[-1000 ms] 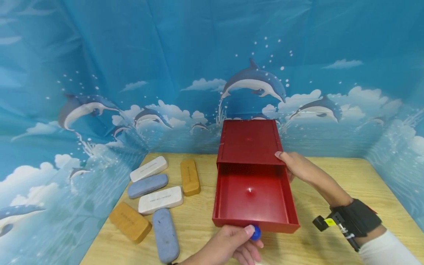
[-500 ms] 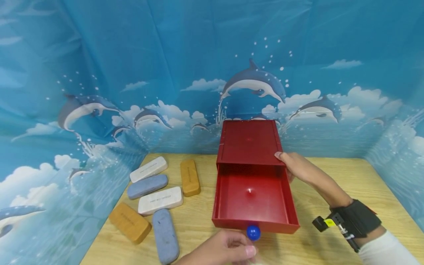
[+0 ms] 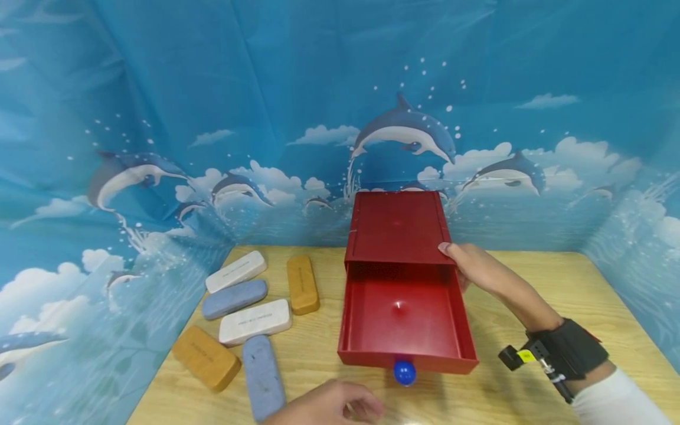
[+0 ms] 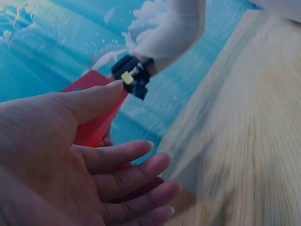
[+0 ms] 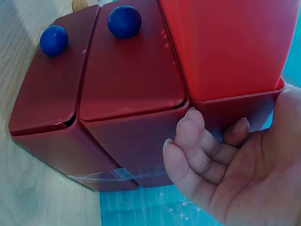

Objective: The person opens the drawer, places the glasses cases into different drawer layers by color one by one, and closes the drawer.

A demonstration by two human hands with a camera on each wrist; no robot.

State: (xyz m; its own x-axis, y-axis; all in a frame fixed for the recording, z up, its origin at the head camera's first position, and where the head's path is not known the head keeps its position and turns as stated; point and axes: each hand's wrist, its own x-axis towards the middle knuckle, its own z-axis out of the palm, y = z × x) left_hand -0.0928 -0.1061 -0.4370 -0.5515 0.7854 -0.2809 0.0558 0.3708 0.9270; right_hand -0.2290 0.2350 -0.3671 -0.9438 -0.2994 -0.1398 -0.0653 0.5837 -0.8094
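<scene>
A red drawer cabinet [image 3: 398, 227] stands near the back of the wooden table, its top drawer [image 3: 404, 330] pulled out toward me. Nothing lies in the visible part of that drawer. The drawer's round blue knob [image 3: 405, 373] sticks out in front. My right hand [image 3: 478, 268] steadies the cabinet's right side, thumb over the top edge; in the right wrist view its bent fingers [image 5: 188, 136] lie against the side wall. Two lower drawers with blue knobs [image 5: 124, 21] are pushed in. My left hand [image 3: 332, 404] is apart from the knob, holding nothing, its fingers loosely spread in the left wrist view.
On the table's left lie several oblong blocks: white [image 3: 256, 321], blue-grey [image 3: 262, 378] and orange-brown [image 3: 206, 358]. Another orange-brown block [image 3: 303, 284] is nearest the cabinet. A blue dolphin-print curtain [image 3: 292, 88] encloses the back and sides. Clear tape [image 5: 120, 174] runs across the cabinet's side.
My left hand has let go of the blue knob and drawn back toward me, down and to the left. The drawer stays pulled out, and my right hand keeps its place.
</scene>
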